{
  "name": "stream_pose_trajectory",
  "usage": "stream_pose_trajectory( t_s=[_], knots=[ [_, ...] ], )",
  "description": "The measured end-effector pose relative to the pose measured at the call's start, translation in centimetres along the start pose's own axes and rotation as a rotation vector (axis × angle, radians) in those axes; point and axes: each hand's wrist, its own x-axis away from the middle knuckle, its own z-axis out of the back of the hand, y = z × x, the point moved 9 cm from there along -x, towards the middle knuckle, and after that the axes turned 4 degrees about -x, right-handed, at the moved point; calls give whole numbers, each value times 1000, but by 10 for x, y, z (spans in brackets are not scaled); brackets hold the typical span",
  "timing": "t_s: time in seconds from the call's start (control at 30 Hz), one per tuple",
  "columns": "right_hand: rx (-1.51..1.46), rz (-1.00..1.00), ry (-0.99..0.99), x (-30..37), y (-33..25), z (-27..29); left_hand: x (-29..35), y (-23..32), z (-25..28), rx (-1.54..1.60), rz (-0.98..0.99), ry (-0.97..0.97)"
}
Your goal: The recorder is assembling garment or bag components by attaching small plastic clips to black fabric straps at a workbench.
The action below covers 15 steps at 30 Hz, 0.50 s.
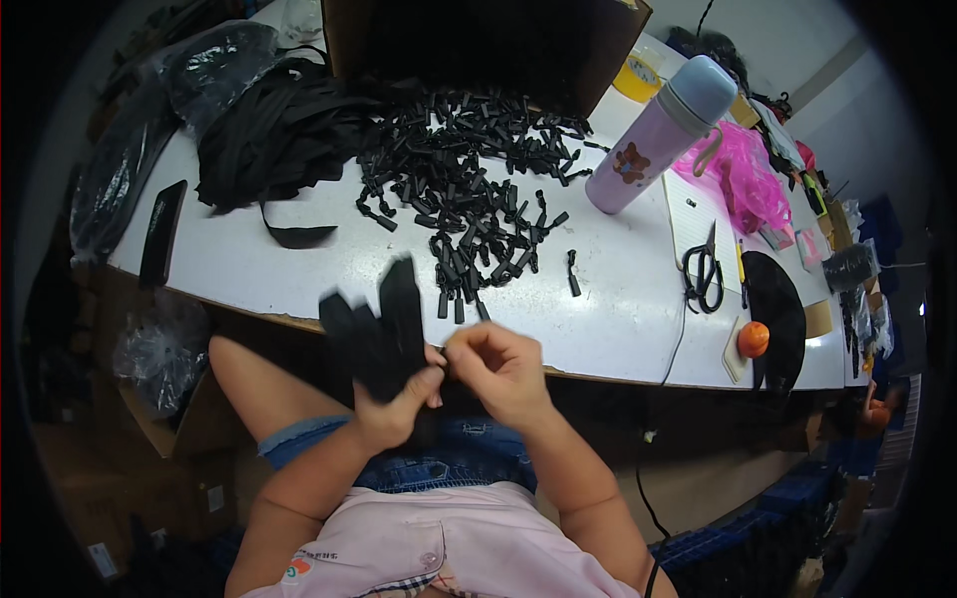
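Observation:
My left hand (396,411) is closed around several folded lengths of black webbing strap (401,309), whose ends stick up over the table's front edge. Close beside it, the fingers of my right hand (505,379) are pinched together at a small dark piece, too small and too covered to name. Both hands are above my lap, just in front of the table. Beyond them lies a large heap of small black zipper-pull-like pieces (464,214) with short cord loops. One such piece (573,273) lies apart to the right.
A pile of black strap (284,130) lies at the far left beside a dark phone-like slab (162,231). Behind the heap is an open cardboard box (626,40). To the right are a lilac flask (648,140), black scissors (705,277), a pink bag (743,179) and an orange fruit (753,340).

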Motion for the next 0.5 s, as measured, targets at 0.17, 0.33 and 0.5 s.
stream_pose_trajectory(
  t_s=[0.17, 0.33, 0.5],
  knots=[
    [1505, 786, 405, -13, -75, 6, -7, -11, -1, 357, 296, 91],
    [1277, 739, 458, -3, -79, 24, -7, -17, 5, 197, 292, 93],
    [1474, 757, 370, -10, -77, 6, -6, -15, 2, 169, 285, 98]
  ],
)
